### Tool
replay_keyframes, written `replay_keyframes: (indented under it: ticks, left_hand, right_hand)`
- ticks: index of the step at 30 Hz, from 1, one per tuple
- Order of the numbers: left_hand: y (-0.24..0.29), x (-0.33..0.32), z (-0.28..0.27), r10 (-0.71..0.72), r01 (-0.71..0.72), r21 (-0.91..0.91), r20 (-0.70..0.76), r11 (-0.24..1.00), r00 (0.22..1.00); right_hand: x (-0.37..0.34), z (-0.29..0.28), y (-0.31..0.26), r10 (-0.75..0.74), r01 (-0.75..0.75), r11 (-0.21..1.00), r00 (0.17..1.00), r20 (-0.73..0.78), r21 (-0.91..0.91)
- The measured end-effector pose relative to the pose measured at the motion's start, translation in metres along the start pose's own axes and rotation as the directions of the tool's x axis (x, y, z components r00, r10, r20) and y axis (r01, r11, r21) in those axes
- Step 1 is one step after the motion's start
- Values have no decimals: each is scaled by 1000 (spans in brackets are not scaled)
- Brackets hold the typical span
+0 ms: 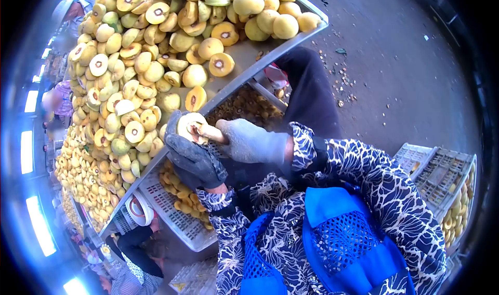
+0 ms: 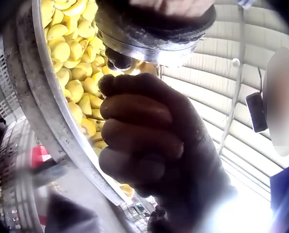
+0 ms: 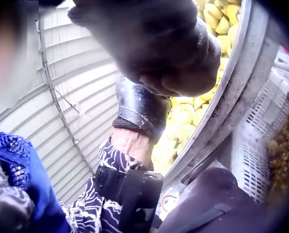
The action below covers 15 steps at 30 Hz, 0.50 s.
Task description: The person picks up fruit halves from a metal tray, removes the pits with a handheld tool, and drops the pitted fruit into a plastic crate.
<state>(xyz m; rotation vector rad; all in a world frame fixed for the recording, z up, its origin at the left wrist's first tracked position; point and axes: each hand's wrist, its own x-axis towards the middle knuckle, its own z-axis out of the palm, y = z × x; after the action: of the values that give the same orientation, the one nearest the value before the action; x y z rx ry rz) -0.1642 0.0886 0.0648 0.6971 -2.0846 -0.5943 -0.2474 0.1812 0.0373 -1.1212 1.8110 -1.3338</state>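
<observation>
Gripping fruit half [image 1: 189,121] in left hand [image 1: 196,159]; right hand [image 1: 253,141], fingers curled round tool [image 1: 212,133], long axis pointing at cut face.

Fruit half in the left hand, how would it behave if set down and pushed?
The fruit half would probably rock if its back is rounded like the piled halves. Cut-side down, its flat face might slide. Thick flesh suggests firmness.

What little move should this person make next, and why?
Probably a slight turn of the tan tool, to loosen the brown centre of the cut fruit: the right hand grips the tool with its far end at that centre, while the left hand holds the fruit.
</observation>
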Motion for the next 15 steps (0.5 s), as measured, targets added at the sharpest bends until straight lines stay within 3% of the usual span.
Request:
replay_keyframes:
  ticks: [5, 7, 9, 10, 12, 13, 15]
  left_hand:
    - [-10, 4, 3, 72, -72, -7, 50, 997, 996]
    - [-18, 7, 5, 150, -149, -18, 38, 989, 988]
    - [-21, 8, 7, 157, -156, -30, 45, 987, 987]
    - [-20, 10, 7, 160, -159, -35, 55, 987, 986]
    - [-12, 11, 6, 142, -138, -68, 72, 988, 987]
    - [-15, 9, 8, 88, -78, -118, 85, 990, 993]
    - [-21, 10, 9, 25, -4, -175, 117, 984, 993]
  right_hand:
    - [-2, -1, -3, 16, -17, 988, 1000, 6, 151]
    - [-7, -18, -20, 183, -249, 915, 957, 224, 317]
    - [-7, -21, -24, 342, -522, 754, 830, 441, 399]
    - [-9, -17, -20, 323, -492, 750, 856, 404, 443]
    - [2, 5, 13, 93, -104, 972, 994, 59, 211]
    - [5, 12, 23, -75, 78, 996, 994, -82, 31]
    - [3, 0, 10, 5, -4, 999, 1000, -4, 37]
